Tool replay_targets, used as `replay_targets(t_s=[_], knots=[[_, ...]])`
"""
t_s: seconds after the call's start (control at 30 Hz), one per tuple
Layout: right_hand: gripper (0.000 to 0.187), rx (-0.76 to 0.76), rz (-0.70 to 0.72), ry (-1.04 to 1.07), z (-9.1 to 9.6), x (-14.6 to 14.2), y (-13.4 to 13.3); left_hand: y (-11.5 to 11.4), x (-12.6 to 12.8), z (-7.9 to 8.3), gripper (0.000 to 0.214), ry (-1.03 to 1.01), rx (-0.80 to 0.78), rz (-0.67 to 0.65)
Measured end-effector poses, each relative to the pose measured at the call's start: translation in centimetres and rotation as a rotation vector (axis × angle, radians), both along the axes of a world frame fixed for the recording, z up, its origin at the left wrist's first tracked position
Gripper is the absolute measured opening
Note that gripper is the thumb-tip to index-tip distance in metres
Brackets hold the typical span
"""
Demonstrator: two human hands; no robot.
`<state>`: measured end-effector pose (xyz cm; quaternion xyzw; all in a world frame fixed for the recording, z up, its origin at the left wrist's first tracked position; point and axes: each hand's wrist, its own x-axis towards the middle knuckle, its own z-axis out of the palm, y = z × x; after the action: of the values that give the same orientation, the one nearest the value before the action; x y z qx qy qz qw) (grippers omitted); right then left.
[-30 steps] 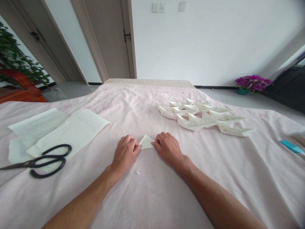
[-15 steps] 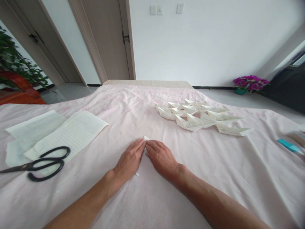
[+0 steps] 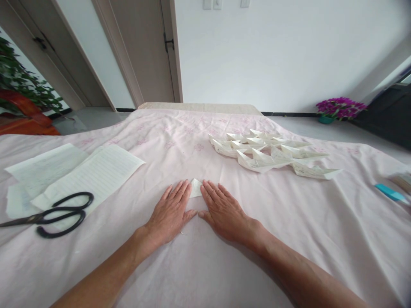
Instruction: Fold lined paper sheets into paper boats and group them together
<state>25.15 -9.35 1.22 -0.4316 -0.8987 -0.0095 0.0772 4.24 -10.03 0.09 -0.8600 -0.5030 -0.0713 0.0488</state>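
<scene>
A small folded piece of white paper (image 3: 195,189), pointed at its far end, lies flat on the pink cloth (image 3: 199,265). My left hand (image 3: 173,209) rests flat over its left side, with the fingers stretched forward and the thumb out to the right. Across from it, my right hand (image 3: 223,209) lies flat over the right side, fingers extended. Only the paper's middle shows between the fingertips; its outer corners are under the hands. The two thumb tips nearly meet just below it.
Several folded paper boats (image 3: 260,160) stand in rows at the back right. To the left, black-handled scissors (image 3: 64,214) lie partly on lined paper sheets (image 3: 102,171). A blue object (image 3: 389,192) sits near the right edge.
My hands have slid apart and flattened out, so more of the folded paper shows between them. The thumbs have spread inward. The view has tipped slightly downward.
</scene>
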Motion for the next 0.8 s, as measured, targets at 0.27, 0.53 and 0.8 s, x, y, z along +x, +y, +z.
replay_targets(t_s=[0.27, 0.53, 0.8], knots=[[0.065, 0.001, -0.094, -0.048, 0.2, 1.3, -0.2, -1.2, 0.1, -0.3, 0.066, 0.054, 0.071, 0.105], [0.066, 0.115, -0.195, -0.045, 0.5, -0.5, -0.4, -0.9, 1.9, 0.6, 0.04, 0.144, 0.082, 0.211], [0.056, 0.144, -0.218, -0.006, 0.4, -1.2, -0.1, 0.3, 2.9, 2.2, 0.027, 0.177, 0.093, 0.167]])
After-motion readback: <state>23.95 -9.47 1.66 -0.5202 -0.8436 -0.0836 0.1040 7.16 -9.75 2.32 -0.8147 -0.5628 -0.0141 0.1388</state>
